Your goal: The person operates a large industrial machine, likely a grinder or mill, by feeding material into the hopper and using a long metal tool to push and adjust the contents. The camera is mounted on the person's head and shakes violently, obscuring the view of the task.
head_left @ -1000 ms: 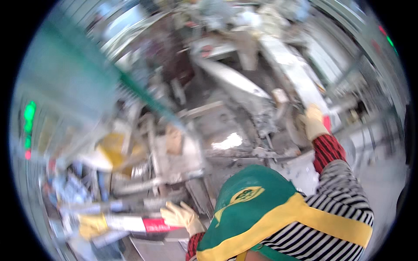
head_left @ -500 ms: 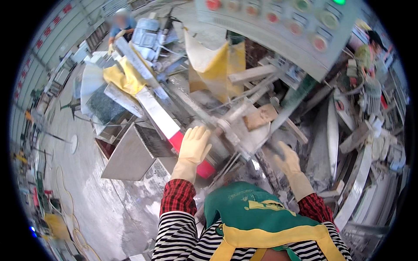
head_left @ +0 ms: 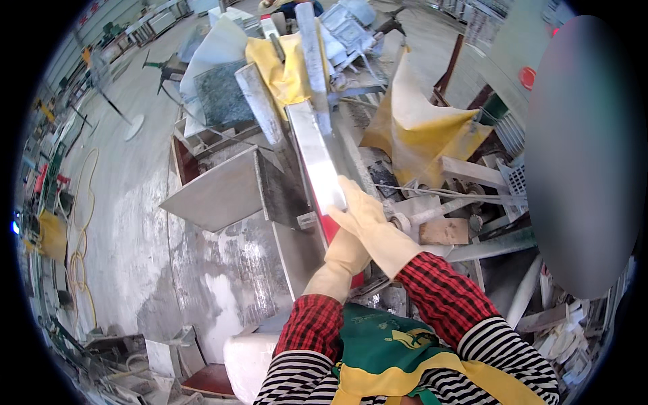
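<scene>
A long pale strip with a shiny top lies on a narrow red belt, running away from me. My right hand, in a cream rubber glove, is closed at the strip's near end. Its fingers lie along the right edge, with the thumb by the end. My left hand, gloved alike, is just below, over the belt. The right hand crosses in front of it and hides its fingers. Farther along, a yellow sheet hangs over the strip's path, between two grey bars.
A tilted grey panel stands left of the belt. To the right are a yellow-and-white flap, a brown block and metal rods. Another person's sleeve shows at the far end. A blurred dark shape covers the right side.
My right hand has come left from the machine parts to the strip's near end, crossing over my left hand. The view has turned, and the control panel has mostly left it.
</scene>
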`<state>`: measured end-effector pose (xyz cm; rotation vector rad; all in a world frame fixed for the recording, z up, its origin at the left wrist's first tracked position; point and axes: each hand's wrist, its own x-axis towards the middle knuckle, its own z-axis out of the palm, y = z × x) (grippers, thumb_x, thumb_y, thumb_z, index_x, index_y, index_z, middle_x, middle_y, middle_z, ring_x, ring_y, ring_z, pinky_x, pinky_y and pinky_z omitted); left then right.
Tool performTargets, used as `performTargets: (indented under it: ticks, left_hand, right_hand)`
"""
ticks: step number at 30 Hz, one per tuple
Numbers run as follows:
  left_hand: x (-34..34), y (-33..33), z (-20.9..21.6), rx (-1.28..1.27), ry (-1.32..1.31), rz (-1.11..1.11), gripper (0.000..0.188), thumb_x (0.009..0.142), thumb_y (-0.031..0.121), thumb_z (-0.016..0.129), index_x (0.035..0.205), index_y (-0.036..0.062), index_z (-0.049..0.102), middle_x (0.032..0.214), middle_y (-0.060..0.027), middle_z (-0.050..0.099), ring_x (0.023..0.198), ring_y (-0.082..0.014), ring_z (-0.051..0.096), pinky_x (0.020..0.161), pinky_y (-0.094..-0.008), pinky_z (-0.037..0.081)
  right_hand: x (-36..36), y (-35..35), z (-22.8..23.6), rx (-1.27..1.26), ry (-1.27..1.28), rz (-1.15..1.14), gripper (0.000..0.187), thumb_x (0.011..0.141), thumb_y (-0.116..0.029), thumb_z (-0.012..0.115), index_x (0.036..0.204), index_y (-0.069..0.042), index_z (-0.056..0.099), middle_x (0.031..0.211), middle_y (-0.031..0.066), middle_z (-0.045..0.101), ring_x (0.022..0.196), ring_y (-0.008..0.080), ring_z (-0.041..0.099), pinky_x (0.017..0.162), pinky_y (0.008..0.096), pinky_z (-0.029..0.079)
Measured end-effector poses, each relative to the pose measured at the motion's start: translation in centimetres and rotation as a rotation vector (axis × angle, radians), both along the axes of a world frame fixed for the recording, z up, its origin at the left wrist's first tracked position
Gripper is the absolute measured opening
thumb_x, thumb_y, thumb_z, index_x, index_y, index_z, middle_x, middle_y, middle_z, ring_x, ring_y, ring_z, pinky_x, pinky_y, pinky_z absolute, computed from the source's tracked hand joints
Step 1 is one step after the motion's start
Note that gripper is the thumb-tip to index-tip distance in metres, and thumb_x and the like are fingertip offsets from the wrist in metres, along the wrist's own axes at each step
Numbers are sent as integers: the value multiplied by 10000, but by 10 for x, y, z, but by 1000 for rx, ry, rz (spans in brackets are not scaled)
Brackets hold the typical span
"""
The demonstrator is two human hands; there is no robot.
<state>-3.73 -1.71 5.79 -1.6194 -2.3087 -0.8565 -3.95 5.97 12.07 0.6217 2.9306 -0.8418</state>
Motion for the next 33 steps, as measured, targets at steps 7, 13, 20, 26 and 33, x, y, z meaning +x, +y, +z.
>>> performTargets:
  ticks: [7, 13, 20, 26, 33]
  left_hand:
    - [5, -11, -6, -7, -29, -42, 476, 889, 321, 669, 1266, 31, 645, 1308, -159, 638, 1261, -347, 565, 1136, -503, 388]
    - [15, -15, -9, -44, -56, -69, 478, 888, 314, 671, 1268, 25, 643, 1302, -168, 642, 1261, -354, 565, 1135, -508, 386]
    - [34, -16, 18, -166, -64, -185, 388, 851, 282, 710, 1161, 53, 672, 1173, -179, 674, 1159, -359, 608, 1052, -511, 427]
    - [58, -15, 25, -97, 93, -232, 501, 758, 181, 790, 1198, 8, 624, 1301, -237, 635, 1251, -410, 559, 1107, -544, 398]
    - [46, -8, -35, -294, 304, -243, 529, 956, 275, 648, 1394, -5, 548, 1476, -280, 537, 1397, -444, 466, 1213, -538, 303]
  right_hand:
    - [-34, -35, -19, 133, -142, -26, 838, 916, -359, 714, 1606, -178, 275, 1643, 239, 250, 1321, 483, 534, 1105, 524, 465]
    - [-19, -30, -7, 42, -205, -39, 914, 832, -318, 792, 1595, -193, 303, 1586, 255, 372, 1290, 470, 565, 1063, 527, 497]
    - [56, 60, -42, -992, 116, -217, 1164, 605, -181, 951, 1613, -159, 369, 1337, 181, 657, 1276, 338, 610, 1074, 441, 486]
    - [285, 66, -12, -1341, 563, -519, 995, 750, -44, 851, 1612, -107, 358, 1559, 130, 466, 1422, 253, 446, 1176, 385, 374]
    - [518, 30, -77, -1187, 1253, -1587, 585, 949, -126, 739, 1492, -70, 530, 1283, 83, 696, 1084, 211, 675, 907, 379, 555]
